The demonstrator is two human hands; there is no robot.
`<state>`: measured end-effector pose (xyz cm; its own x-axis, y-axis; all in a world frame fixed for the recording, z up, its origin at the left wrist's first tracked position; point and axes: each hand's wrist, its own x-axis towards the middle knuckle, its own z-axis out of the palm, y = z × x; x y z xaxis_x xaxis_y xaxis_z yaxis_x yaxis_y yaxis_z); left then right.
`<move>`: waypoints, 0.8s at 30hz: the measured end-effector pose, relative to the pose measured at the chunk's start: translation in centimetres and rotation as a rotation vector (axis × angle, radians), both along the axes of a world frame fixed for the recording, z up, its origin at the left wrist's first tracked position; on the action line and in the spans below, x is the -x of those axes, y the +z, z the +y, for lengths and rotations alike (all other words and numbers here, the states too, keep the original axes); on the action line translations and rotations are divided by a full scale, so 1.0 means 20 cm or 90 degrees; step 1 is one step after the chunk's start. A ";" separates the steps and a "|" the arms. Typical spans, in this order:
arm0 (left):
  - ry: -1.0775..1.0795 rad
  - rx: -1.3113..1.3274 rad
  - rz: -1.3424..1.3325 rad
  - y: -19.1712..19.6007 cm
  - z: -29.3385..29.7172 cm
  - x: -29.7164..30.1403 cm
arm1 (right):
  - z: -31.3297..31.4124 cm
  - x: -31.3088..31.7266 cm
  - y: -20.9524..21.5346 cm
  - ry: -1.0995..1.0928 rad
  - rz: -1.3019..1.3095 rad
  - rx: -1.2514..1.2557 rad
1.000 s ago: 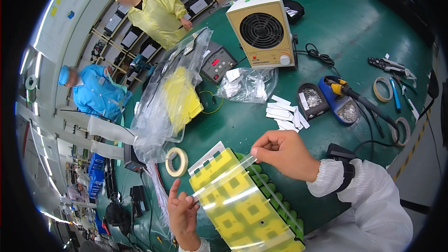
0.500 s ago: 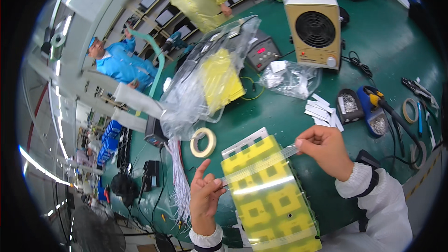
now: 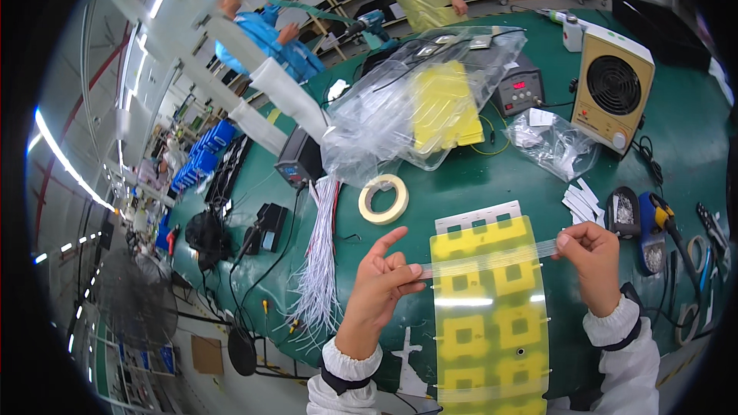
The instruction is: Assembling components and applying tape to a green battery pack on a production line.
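A strip of clear tape [image 3: 496, 259] runs across the upper part of a long yellow panel [image 3: 492, 330] with square cutouts, which has a glossy clear sheet over it. My left hand [image 3: 377, 296] pinches the strip's left end between thumb and a finger, its index finger stretched away. At the other end, my right hand [image 3: 592, 261] grips the tape between thumb and fingertips, just beyond the panel's right edge. Whether the strip touches the sheet all along, I cannot tell. A pale slotted strip [image 3: 477, 216] sticks out at the panel's far end.
A roll of masking tape [image 3: 383, 199] and a bundle of white wires [image 3: 317, 261] lie left of the panel. Behind are plastic bags over yellow sheets [image 3: 446, 111] and a fan unit [image 3: 613, 88]. A soldering iron stand [image 3: 653, 234] is on the right. Two people stand beyond the table.
The view has turned, so the table's things sit farther right and the panel looks straighter. Both hands keep hold of the tape, which now spans the panel more levelly.
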<state>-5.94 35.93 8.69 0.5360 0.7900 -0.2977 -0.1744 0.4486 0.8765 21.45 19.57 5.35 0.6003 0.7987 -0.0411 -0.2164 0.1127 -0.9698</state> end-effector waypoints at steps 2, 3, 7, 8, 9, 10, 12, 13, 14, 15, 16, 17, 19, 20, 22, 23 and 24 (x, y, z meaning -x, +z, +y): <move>-0.007 0.007 0.014 0.00 0.00 0.00 | 0.01 0.00 0.00 0.011 -0.008 -0.005; 0.001 0.011 0.008 0.00 0.00 0.00 | 0.01 0.00 0.00 0.004 -0.018 0.005; -0.010 0.017 0.001 -0.04 0.01 0.02 | 0.02 0.00 0.00 -0.003 -0.035 0.030; -0.018 0.014 0.010 -0.04 0.00 0.01 | 0.01 0.00 0.01 0.004 -0.049 0.032; -0.010 0.017 -0.002 -0.05 0.01 0.01 | 0.01 0.00 0.00 -0.008 -0.049 0.034; -0.022 0.016 0.018 -0.06 0.01 0.01 | 0.01 0.00 -0.01 -0.018 -0.050 0.036; -0.022 0.017 0.026 -0.07 0.01 0.02 | 0.01 0.00 -0.03 -0.007 -0.077 0.044; -0.028 0.023 0.031 -0.08 0.00 0.02 | 0.02 0.00 -0.04 -0.013 -0.080 0.041; -0.033 0.028 0.036 -0.09 0.00 0.03 | 0.02 0.01 -0.04 -0.018 -0.083 0.038; -0.024 0.032 0.019 -0.10 0.01 0.03 | 0.03 0.01 -0.05 -0.022 -0.086 0.041; -0.039 0.036 0.020 -0.11 0.01 0.03 | 0.02 0.01 -0.06 -0.012 -0.103 0.044; -0.054 0.040 0.019 -0.13 0.01 0.03 | 0.02 0.01 -0.06 -0.020 -0.105 0.050; -0.066 0.049 -0.003 -0.15 0.02 0.03 | 0.02 0.02 -0.05 -0.027 -0.105 0.059; -0.085 0.054 -0.007 -0.17 0.02 0.03 | 0.02 0.02 -0.05 -0.015 -0.121 0.062; -0.091 0.077 -0.042 -0.21 0.02 0.03 | 0.03 0.03 -0.07 -0.035 -0.094 0.050; -0.107 0.094 -0.063 -0.24 0.02 0.02 | 0.02 0.01 -0.09 -0.036 -0.106 0.044; -0.099 0.102 -0.074 -0.25 0.02 0.02 | 0.02 0.01 -0.10 -0.027 -0.116 0.052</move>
<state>-6.36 36.28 3.73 0.6851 0.6435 -0.3414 -0.1884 0.6093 0.7703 21.28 19.97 3.39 0.6364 0.7713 0.0074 -0.0337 0.0373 -0.9987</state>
